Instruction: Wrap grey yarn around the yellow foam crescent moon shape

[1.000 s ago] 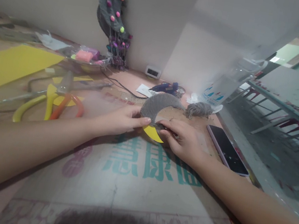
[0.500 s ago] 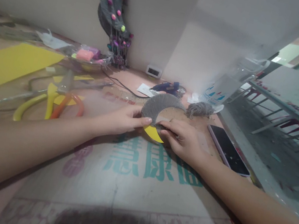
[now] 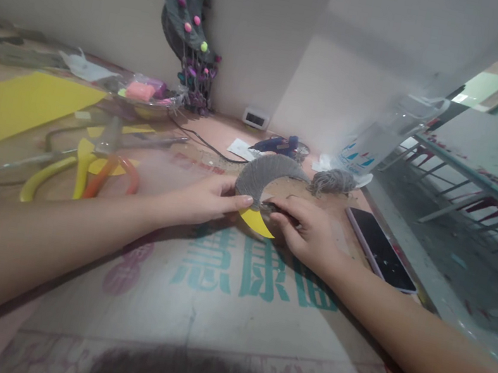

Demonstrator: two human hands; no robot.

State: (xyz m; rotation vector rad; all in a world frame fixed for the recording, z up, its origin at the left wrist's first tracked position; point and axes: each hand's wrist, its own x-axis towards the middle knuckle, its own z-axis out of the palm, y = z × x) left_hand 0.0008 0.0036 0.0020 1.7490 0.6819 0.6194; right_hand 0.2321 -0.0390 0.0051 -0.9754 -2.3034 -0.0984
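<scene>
Between my hands is a crescent moon cutout (image 3: pixel 258 175), mostly wrapped in grey yarn, with a bare yellow stretch at its lower end. My left hand (image 3: pixel 220 201) grips its left side, thumb on top of the wrapping. At the crescent's inner edge, beside the yellow part, my right hand (image 3: pixel 306 229) is closed with thumb and index finger pinched on a dark grey strand or bundle that looks like yarn. The right fingers partly hide it. A loose hank of grey yarn (image 3: pixel 332 182) lies beyond my right hand.
Left are pliers with yellow and orange handles (image 3: pixel 80 173) and a yellow sheet (image 3: pixel 16 113). Behind stand a finished-looking beaded moon hanging (image 3: pixel 189 21), a blue glue gun (image 3: pixel 278 145) and a small display (image 3: pixel 256 118). Right are a phone (image 3: pixel 382 252) and a clear plastic jug (image 3: pixel 373 138).
My right hand has shifted very slightly at the crescent's inner edge. The left hand and the crescent stay nearly the same.
</scene>
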